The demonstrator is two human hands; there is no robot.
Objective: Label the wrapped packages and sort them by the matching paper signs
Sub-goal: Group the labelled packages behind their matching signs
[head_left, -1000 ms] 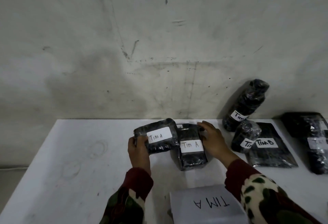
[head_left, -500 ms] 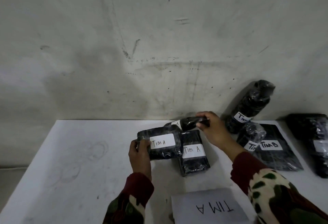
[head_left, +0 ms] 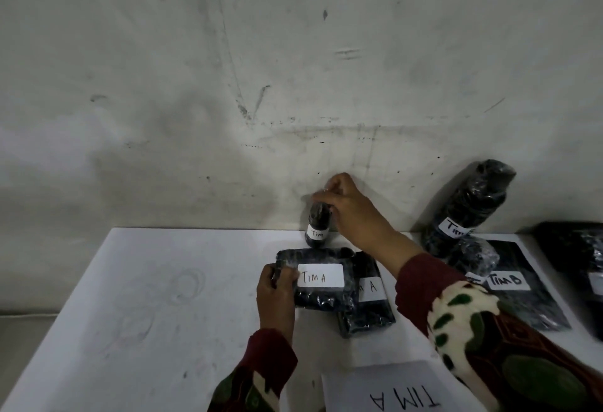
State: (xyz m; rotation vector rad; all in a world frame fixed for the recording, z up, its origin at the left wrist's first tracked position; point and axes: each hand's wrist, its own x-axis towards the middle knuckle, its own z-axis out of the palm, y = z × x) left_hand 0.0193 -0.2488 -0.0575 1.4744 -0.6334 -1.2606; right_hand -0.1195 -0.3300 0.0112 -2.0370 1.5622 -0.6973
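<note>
My left hand (head_left: 275,294) grips the left end of a black wrapped package (head_left: 323,297) labelled "TIM A". It overlaps a second black "TIM A" package (head_left: 368,313) lying flat to its right. My right hand (head_left: 349,206) pinches the top of a small upright black wrapped bottle (head_left: 318,227) with a "TIM" label, standing at the table's back edge by the wall. A paper sign reading "TIM A" (head_left: 401,392) lies at the front edge.
On the right stand a tall wrapped bottle (head_left: 470,206) leaning on the wall, a small round wrapped package (head_left: 470,258), a flat black "TIM B" package (head_left: 522,294) and another black package (head_left: 580,268) at the far right. The white table (head_left: 146,297) meets a scuffed wall.
My right hand lifted the small wrapped bottle from behind the flat packages and stood it upright by the wall. My left hand kept hold of the "TIM A" package.
</note>
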